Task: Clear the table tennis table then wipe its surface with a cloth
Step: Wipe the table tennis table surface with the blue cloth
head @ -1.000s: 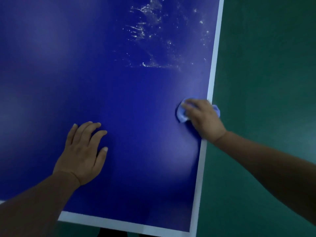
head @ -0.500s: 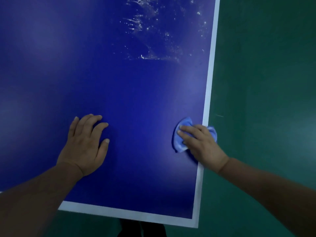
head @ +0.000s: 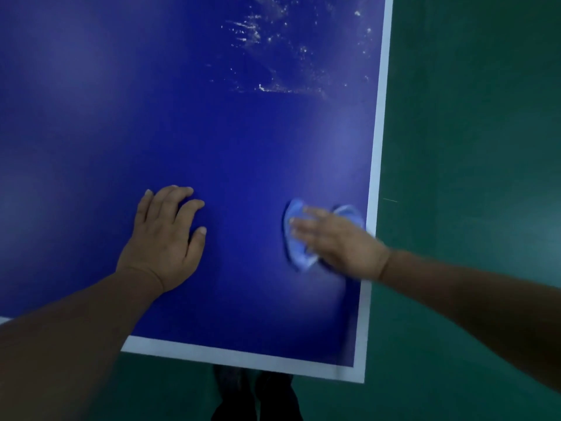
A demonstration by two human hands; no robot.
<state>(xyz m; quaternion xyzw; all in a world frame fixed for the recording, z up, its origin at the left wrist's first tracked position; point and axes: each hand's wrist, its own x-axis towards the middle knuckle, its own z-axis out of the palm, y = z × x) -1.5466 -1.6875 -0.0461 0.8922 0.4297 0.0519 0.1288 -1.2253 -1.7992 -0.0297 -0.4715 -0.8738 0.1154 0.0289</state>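
The blue table tennis table (head: 236,153) with white edge lines fills most of the view. My right hand (head: 340,241) presses a light blue cloth (head: 296,238) flat on the surface near the right edge line; the hand is blurred with motion. My left hand (head: 165,235) lies flat on the table to the left of the cloth, fingers spread, holding nothing. White smears and specks (head: 273,50) cover the surface farther up, near the right edge.
A green floor (head: 470,147) runs along the right side and below the near table edge (head: 243,357). Dark trouser legs (head: 255,396) show below the near edge.
My right hand has slid the cloth toward me along the right edge and then a little leftward onto the blue surface. My left hand has stayed planted.
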